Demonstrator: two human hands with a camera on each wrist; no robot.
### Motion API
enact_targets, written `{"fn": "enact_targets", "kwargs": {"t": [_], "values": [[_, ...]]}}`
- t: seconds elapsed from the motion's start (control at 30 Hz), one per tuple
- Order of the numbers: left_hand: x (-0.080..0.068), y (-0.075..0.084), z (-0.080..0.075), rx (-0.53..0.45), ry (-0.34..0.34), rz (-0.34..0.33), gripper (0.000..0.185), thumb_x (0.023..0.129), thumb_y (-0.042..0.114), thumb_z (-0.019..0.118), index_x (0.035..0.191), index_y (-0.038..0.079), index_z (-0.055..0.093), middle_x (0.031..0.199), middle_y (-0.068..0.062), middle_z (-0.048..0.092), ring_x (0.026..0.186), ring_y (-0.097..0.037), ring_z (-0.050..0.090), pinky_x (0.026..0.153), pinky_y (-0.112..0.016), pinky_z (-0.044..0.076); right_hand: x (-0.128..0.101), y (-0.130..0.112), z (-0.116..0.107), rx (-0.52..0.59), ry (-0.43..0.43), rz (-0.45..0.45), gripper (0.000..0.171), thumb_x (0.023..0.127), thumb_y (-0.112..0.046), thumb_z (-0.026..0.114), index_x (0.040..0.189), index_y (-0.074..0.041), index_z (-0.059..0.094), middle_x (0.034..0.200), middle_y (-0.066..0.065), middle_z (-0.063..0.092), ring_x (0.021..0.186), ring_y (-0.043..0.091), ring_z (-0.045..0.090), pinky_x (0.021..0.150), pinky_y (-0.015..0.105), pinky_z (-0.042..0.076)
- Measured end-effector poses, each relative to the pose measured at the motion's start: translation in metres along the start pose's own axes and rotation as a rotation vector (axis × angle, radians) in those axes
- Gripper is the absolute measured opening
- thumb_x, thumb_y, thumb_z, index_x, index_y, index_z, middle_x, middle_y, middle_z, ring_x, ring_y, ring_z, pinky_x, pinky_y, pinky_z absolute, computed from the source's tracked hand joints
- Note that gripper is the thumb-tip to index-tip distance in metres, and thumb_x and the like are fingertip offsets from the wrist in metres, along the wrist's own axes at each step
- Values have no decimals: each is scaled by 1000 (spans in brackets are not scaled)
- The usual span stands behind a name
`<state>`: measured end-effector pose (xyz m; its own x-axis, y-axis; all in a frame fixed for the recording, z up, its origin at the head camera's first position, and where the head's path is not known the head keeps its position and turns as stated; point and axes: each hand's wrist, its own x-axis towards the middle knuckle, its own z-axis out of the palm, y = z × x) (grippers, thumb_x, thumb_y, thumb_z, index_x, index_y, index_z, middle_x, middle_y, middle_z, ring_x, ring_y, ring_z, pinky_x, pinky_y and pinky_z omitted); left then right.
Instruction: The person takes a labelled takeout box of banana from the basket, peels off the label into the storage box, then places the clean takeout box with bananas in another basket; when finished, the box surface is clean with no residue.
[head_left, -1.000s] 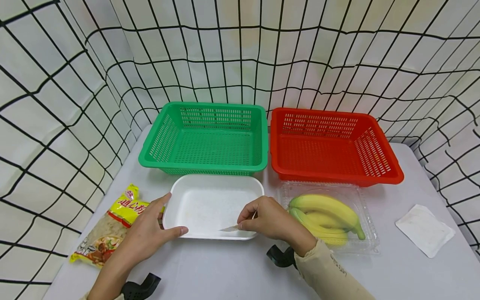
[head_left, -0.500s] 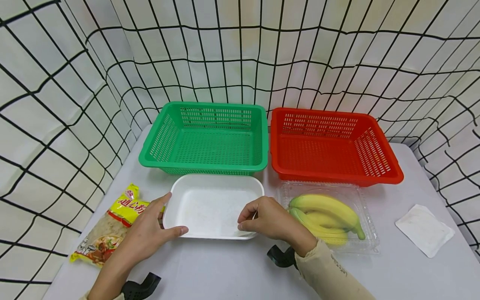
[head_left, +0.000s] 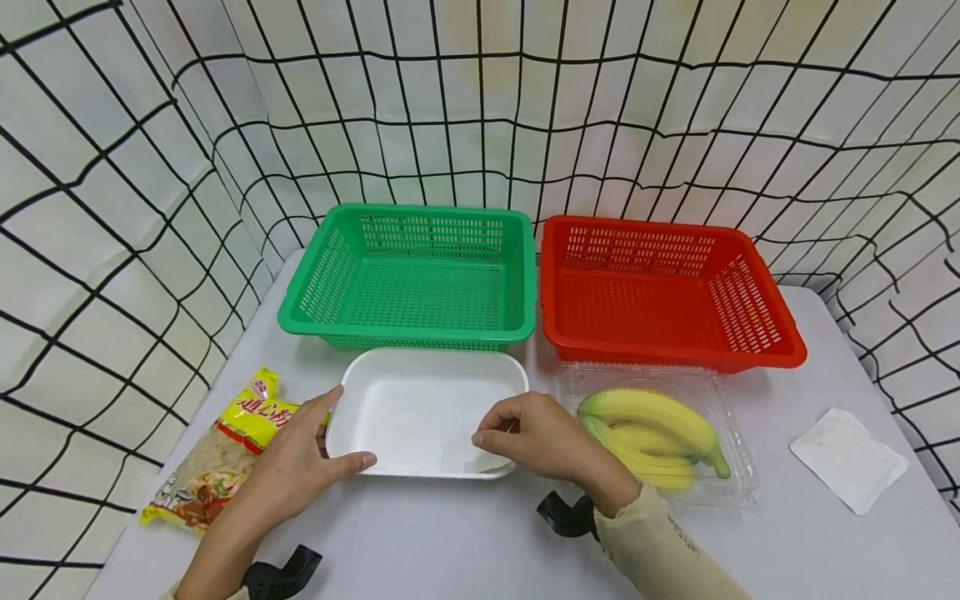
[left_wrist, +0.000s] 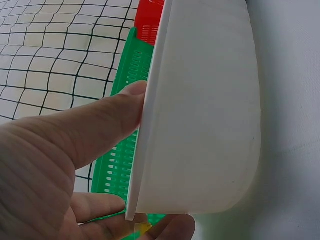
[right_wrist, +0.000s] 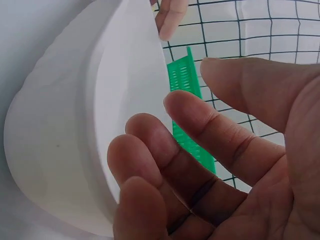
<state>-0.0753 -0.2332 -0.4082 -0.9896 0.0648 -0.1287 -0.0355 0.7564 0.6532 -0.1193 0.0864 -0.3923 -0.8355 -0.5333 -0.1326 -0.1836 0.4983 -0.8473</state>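
White foam tray (head_left: 420,408) sits on worktop (head_left: 465,542) before green basket (head_left: 412,275); left hand (head_left: 296,467) grips its left rim, right hand (head_left: 536,437) pinches its near right edge.

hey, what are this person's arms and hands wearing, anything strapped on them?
Both hands are bare: no gloves or rings show on the left hand or the right hand. The right forearm has a beige long sleeve with small dark lettering near the cuff. A black camera mount sits under the right wrist, another black mount under the left.

Left hand (head_left: 296,465) extended; right hand (head_left: 536,437) fingers curled.
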Motion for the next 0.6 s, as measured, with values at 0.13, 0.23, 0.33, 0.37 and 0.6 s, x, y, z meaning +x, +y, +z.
{"fn": "enact_targets", "kwargs": {"t": [0.13,0.23,0.33,0.37,0.6], "values": [[-1,0,0,6,-3,-2,111,79,35,92,159,-9,29,156,-36,38,134,-48,46,104,-68,44,-5,-2,-4,10,11,11,11,96,-25,73,91,-18,80,80,-7,72,77,14,62,64,26,50],[-1,0,0,10,-1,1,111,80,36,92,159,-9,29,156,-36,37,133,-48,46,103,-67,45,-9,-4,-8,17,21,13,10,97,-26,72,93,-21,79,84,-10,73,81,15,65,68,28,53],[-2,1,-1,19,4,12,111,80,36,92,159,-8,30,156,-35,38,133,-47,46,103,-67,46,-13,-5,-11,16,35,14,9,97,-27,72,95,-22,79,87,-12,73,84,16,65,70,30,54],[-2,1,-1,22,5,16,110,79,36,92,159,-8,30,155,-35,39,132,-47,47,103,-66,46,-15,-5,-12,13,42,12,10,97,-28,72,95,-22,79,88,-12,72,85,16,65,71,30,54],[-6,8,-3,65,23,30,106,80,36,91,158,-7,34,156,-30,40,136,-46,44,106,-67,43,-35,-2,-23,2,148,13,14,96,-30,75,106,-20,79,98,-9,74,94,14,66,77,33,54]]}}
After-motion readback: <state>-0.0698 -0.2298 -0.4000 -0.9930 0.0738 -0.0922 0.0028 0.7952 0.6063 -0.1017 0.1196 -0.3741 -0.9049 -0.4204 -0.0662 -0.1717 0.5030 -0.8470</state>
